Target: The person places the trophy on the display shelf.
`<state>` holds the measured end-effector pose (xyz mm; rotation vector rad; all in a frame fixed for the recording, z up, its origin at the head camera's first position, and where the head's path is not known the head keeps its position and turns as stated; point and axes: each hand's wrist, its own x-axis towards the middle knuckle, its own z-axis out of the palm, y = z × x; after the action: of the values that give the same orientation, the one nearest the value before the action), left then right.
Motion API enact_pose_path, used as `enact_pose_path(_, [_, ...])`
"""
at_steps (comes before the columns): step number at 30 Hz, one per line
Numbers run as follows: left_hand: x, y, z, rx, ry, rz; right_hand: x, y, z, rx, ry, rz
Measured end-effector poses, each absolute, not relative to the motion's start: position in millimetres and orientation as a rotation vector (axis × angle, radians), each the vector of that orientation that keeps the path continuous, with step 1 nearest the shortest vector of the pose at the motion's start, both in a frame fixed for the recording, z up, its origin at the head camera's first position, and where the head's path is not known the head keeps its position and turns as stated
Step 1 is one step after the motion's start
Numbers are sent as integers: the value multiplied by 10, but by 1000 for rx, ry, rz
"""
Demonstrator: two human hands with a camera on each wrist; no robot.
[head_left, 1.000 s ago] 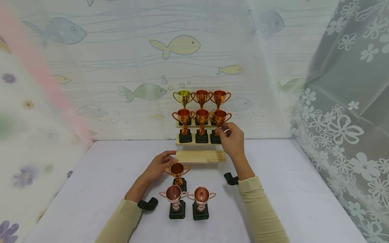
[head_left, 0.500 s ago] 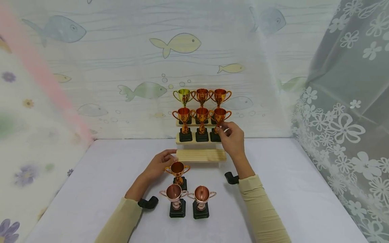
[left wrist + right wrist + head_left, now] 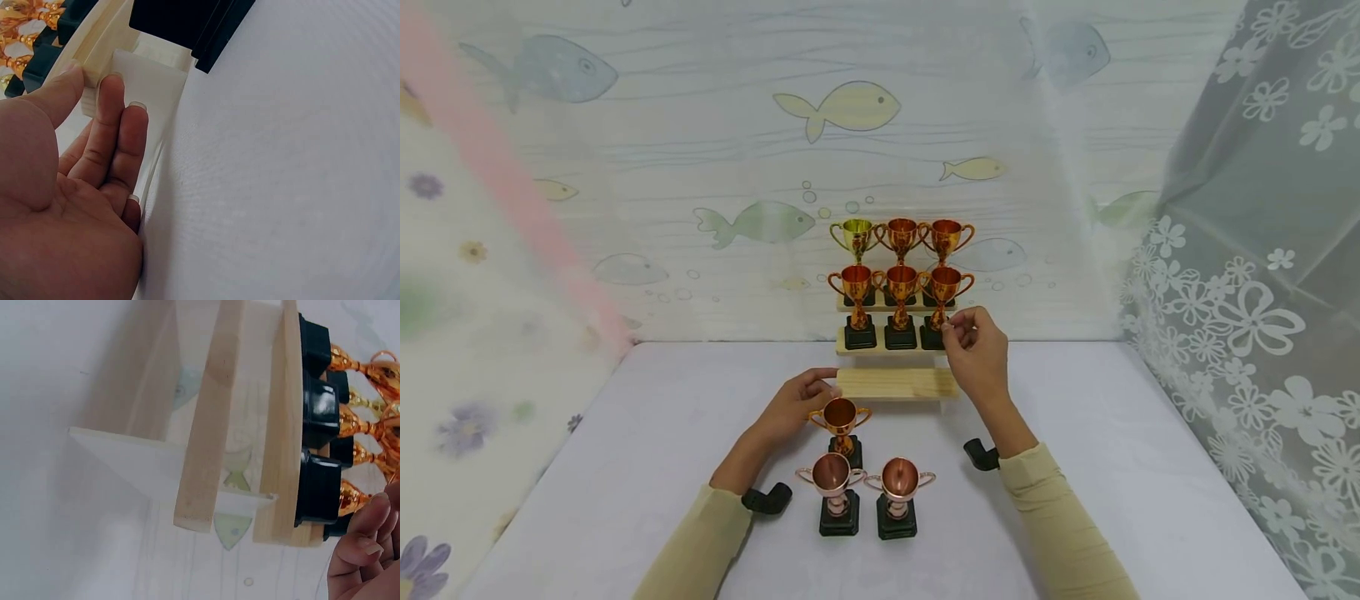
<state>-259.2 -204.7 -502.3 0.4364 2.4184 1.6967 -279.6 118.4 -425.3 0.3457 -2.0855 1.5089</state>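
My left hand (image 3: 788, 408) pinches the left end of the lowest wooden step (image 3: 895, 383) of a display stand; the left wrist view shows the thumb on top and fingers at its end. My right hand (image 3: 981, 354) is beside the orange-gold trophy (image 3: 942, 300) at the right of the middle step, fingers loosely bent near its stem. That trophy stands upright on its black base (image 3: 319, 487). Two similar trophies stand left of it, and behind them on the top step are a yellow-gold trophy (image 3: 857, 237) and two orange ones.
In front of the stand, an orange-gold trophy (image 3: 841, 421) stands on the white tabletop (image 3: 1060, 400) close to my left hand. Two rose-coloured trophies (image 3: 831, 483) are nearer to me. A fish-print curtain (image 3: 700, 125) hangs behind, and a lace curtain (image 3: 1247, 333) at the right.
My right hand has eased away from the right-hand trophy on the middle step, shifting slightly right and loosening its fingers from the stem. My left hand stays at the lowest step.
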Motion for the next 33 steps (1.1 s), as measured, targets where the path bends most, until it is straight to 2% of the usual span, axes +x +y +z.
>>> enact_pose_path(7, [-2585,-2030,-4996,434,2429,1686,-2673,1180,-4293,444,-2133,1464])
enact_pose_path(20, [-2553,-2029,-4958,428,2428,1681,-2340,1223,-4401,794,-2262,1562])
enact_pose_path(33, [-2537,-2023,-4957,421,2472,1634,-2100,1355,-4614,1432,-2376,1525])
